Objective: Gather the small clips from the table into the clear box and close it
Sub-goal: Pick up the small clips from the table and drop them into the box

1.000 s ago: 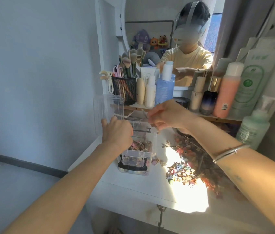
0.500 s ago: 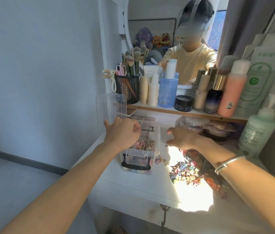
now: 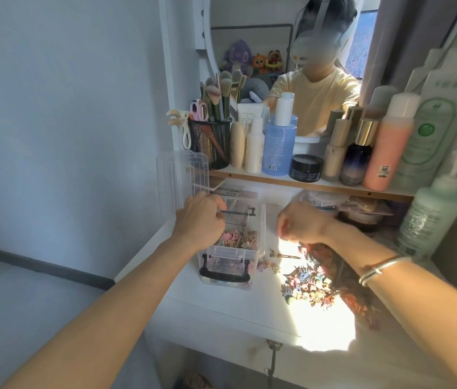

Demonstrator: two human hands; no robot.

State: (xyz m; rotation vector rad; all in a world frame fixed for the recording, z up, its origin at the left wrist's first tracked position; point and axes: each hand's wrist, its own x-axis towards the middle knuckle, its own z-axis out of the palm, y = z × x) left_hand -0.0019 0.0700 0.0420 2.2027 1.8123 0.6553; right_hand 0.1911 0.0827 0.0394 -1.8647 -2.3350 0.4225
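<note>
The clear box (image 3: pixel 258 242) stands on the white table with a black handle on its front and small pastel clips inside. Its clear lid (image 3: pixel 176 178) is swung up to the left. My left hand (image 3: pixel 200 219) rests curled on the box's left rim, beside the lid. A heap of small colourful clips (image 3: pixel 308 282) lies in sunlight to the right of the box. My right hand (image 3: pixel 303 223) hovers at the heap's far edge with its fingers bunched downward; what they hold cannot be seen. A long thin hairpin (image 3: pixel 284 255) lies between box and heap.
A wooden shelf (image 3: pixel 305 186) behind the box carries a black mesh brush cup (image 3: pixel 210 141), a blue bottle (image 3: pixel 279 144), a black jar (image 3: pixel 305 167) and several other bottles. A green pump bottle (image 3: pixel 429 214) stands at right. The table's front edge (image 3: pixel 235 318) is near me.
My right hand has come down from above the open box to the far edge of the clip heap on the table. My left hand has stayed on the box.
</note>
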